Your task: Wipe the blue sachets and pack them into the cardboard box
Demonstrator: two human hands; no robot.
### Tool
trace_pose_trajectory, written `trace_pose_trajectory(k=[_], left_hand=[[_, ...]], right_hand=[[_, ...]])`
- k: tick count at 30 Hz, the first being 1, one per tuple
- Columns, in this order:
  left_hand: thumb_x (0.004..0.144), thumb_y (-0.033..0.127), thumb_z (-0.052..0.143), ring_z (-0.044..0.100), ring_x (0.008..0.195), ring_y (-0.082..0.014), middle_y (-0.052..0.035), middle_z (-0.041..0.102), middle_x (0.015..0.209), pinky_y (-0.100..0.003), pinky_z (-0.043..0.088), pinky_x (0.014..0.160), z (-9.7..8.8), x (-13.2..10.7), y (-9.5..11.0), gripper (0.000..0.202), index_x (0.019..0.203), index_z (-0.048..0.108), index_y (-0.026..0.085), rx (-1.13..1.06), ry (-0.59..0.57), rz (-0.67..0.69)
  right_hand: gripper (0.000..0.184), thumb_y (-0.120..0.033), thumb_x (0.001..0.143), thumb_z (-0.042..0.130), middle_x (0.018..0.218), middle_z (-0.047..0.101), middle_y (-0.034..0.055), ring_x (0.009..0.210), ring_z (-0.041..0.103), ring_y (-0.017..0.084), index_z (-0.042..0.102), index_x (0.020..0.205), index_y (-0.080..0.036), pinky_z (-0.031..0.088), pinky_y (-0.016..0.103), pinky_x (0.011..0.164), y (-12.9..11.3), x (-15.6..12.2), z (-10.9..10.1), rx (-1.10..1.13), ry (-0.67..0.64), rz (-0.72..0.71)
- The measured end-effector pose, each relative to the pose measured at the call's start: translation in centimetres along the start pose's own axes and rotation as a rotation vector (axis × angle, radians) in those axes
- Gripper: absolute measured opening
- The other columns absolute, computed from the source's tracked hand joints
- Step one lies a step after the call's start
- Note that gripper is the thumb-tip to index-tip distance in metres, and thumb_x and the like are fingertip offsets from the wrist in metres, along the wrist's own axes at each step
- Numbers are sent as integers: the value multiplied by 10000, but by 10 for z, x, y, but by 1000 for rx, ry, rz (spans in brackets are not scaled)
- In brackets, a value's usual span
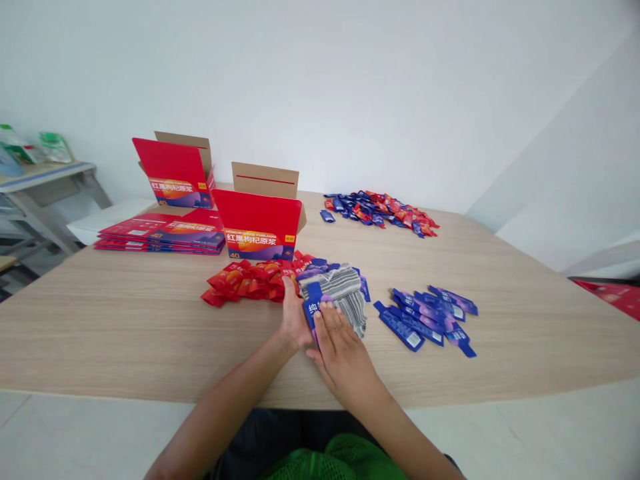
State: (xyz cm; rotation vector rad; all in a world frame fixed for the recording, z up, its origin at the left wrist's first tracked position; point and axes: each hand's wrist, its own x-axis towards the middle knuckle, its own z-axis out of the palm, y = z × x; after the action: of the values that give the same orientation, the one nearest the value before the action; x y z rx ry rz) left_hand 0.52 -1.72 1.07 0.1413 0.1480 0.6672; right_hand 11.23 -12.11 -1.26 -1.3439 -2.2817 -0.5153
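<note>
My left hand [295, 319] has its thumb raised at the left edge of a grey striped cloth [345, 287]; its fingers are hidden behind the cloth and it seems to hold it. A blue sachet [314, 297] with white lettering and a purple print lies against the cloth. Across the sachet's lower part my right hand [343, 340] rests flat, fingers straight and side by side. Red sachets [255, 279] lie in a heap just left of the cloth. More blue sachets [320, 267] show behind it.
An open red carton [260, 227] stands behind the heap, and another open carton [175, 173] is farther left by flattened cartons [165, 230]. Loose blue sachets [427, 317] lie to the right. A mixed red and blue pile [380, 208] lies by the wall.
</note>
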Motion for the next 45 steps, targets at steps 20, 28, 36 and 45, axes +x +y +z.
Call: trace_pose_trajectory(k=[20,28,36,45], left_hand=[[815,905,76,604,1279,-391,-203,673,1335,-571,328,1152,-21,8,9,1113,1463,532,123,172,-265,-217],[851,878,127,639,1232,-395,-194,704,1278,-585,364,1130,-8,3,32,1041,1432,557,129,69,-184,1],[855,859,41,654,1213,-375,-200,708,1267,-548,404,1121,1,1,30,1077,1396,588,105,64,-142,82],[836,883,33,628,1254,-387,-151,727,1247,-555,421,1111,4,-1,23,1088,1382,615,145,86,-64,106]], right_hand=[[600,-704,958,450,1018,786,117,1004,749,272,704,1069,-172,607,498,903,130,33,25,1184,706,989],[597,-658,814,671,1208,744,119,1196,658,306,696,1188,-192,475,555,1079,191,16,47,936,619,944],[614,-678,910,528,1386,653,165,1397,511,300,705,1258,-205,299,559,1202,170,9,79,640,135,709],[383,-416,1016,536,1320,658,199,1276,596,305,667,1247,-139,398,534,1128,231,-46,21,168,-161,890]])
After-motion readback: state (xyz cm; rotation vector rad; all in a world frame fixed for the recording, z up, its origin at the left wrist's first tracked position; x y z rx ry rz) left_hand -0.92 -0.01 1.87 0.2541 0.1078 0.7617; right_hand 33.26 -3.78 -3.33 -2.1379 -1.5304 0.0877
